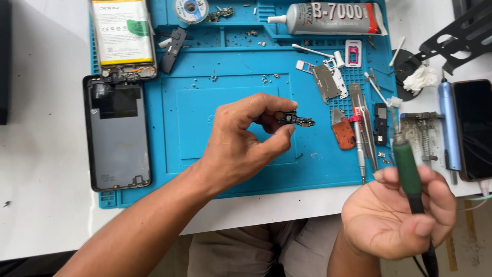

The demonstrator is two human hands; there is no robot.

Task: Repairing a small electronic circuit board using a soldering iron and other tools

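Head view, left hand (241,136): pinched shut on a small dark circuit board (294,119), held just above the blue work mat (230,169).
Head view, right hand (397,215): wrapped around a green-handled soldering iron (407,166), tip up, off the mat's near right corner.
Done so far: phone opened, back cover (118,133) lying apart at left, battery section (123,38) above it, shields and tweezers (365,120) scattered right.
Left: board out of the phone, not refitted; no contact between iron and board yet.
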